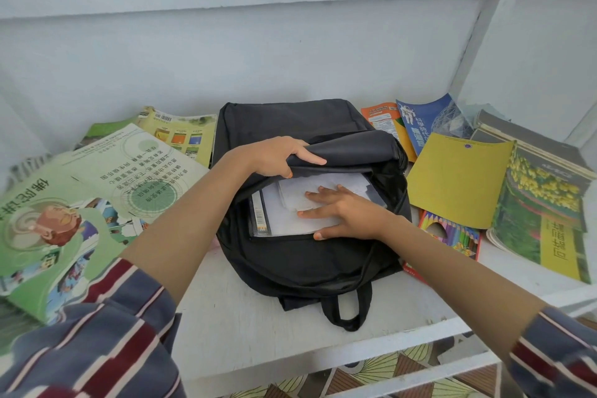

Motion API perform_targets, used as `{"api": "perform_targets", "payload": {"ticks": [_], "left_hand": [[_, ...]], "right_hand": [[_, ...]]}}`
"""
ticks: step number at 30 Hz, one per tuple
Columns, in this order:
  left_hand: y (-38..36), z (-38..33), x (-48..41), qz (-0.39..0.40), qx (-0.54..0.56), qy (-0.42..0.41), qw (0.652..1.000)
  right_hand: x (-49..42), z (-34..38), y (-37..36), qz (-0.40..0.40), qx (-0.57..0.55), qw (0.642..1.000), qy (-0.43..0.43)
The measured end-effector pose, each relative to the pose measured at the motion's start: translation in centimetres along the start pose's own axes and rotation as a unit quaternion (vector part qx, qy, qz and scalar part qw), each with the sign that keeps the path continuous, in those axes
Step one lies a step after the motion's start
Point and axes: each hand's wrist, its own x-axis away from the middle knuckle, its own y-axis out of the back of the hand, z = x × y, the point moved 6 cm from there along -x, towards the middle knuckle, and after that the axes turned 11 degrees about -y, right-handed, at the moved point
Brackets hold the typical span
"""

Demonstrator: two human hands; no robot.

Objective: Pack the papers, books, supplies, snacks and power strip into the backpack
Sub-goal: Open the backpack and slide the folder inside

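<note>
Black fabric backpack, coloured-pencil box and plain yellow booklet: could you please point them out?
Black fabric backpack (307, 258): head view, front panel.
Coloured-pencil box (458, 239): head view, printed lid.
Plain yellow booklet (458, 178): head view, cover centre.

One backpack (290, 121), two hands (274, 155) (347, 213), one pencil box (454, 236)

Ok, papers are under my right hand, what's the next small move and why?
Probably push the papers deeper with the right hand: they lie just inside the mouth of the backpack, which the left hand grips open.
</note>
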Motion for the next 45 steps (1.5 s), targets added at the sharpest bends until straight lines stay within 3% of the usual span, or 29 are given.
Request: {"api": "perform_targets", "payload": {"ticks": [10,18,22,27,30,33,38,45], "left_hand": [[0.6,0.3,0.1,-0.001,0.006,0.001,1.000],[-0.4,0.3,-0.2,0.022,0.003,0.001,1.000],[-1.3,0.2,-0.1,0.040,0.022,-0.014,0.999],[-1.0,-0.2,0.3,0.025,0.080,-0.021,0.996],[0.1,-0.3,0.7,-0.069,0.168,-0.013,0.983],[0.5,0.0,1.3,-0.149,0.190,0.006,0.970],[-0.5,0.4,1.7,-0.166,0.187,0.032,0.968],[-0.8,0.3,2.2,-0.203,0.167,0.059,0.963]], "right_hand": [[0.1,0.0,0.0,0.000,0.045,0.999,-0.004],[0.9,0.3,0.4,-0.009,0.020,1.000,-0.019],[3.4,0.5,3.0,-0.010,-0.156,0.987,-0.047],[5.5,-1.6,9.0,-0.187,-0.359,0.913,-0.047],[5.0,-4.0,11.1,-0.252,-0.296,0.917,-0.090],[3.4,-5.8,10.9,-0.218,-0.246,0.936,-0.126],[1.7,-6.4,9.3,-0.155,-0.161,0.965,-0.136],[1.6,-6.3,9.1,-0.156,-0.169,0.965,-0.126]]}}
